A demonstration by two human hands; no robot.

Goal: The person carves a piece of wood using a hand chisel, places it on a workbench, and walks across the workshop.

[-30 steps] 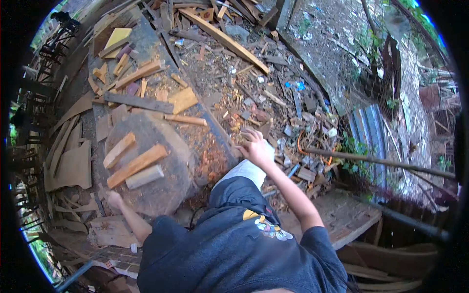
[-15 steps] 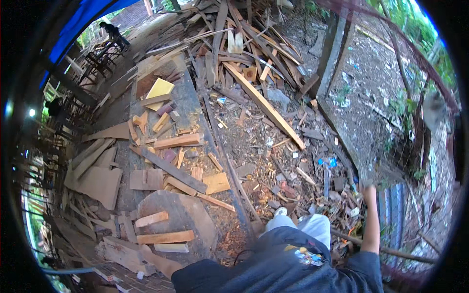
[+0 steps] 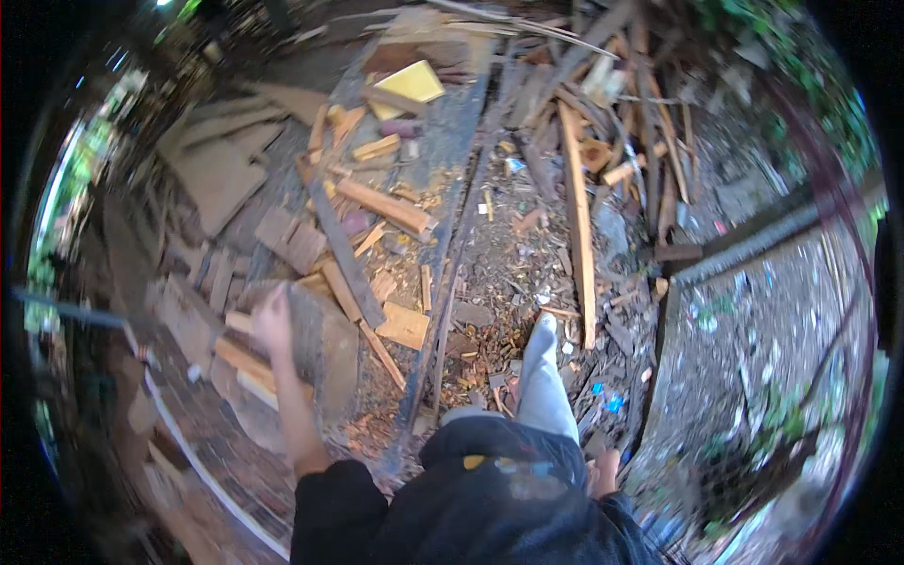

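My left hand (image 3: 273, 323) is raised over the wood-strewn bench, its fingers smeared by motion. Below it lie a sawn orange-brown wood block (image 3: 247, 362) and a rounded dark board (image 3: 330, 348). Whether the hand touches any of them I cannot tell. My right hand (image 3: 604, 469) hangs low by my right hip, partly hidden by my shirt, and nothing shows in it. A long dark batten (image 3: 344, 245) and a pale square offcut (image 3: 403, 326) lie on the bench beyond my left hand.
A long squared beam (image 3: 578, 226) lies on littered ground ahead, near my outstretched leg (image 3: 548, 386). Farther off rises a heap of scrap timber (image 3: 650, 113). A concrete post (image 3: 782, 231) lies across the right side. Yellow board (image 3: 414, 83) rests on the bench's far part.
My view has swung to the right. My left hand has lifted and come forward over the bench; my right hand has dropped from the outstretched side to my hip. One leg now reaches forward.
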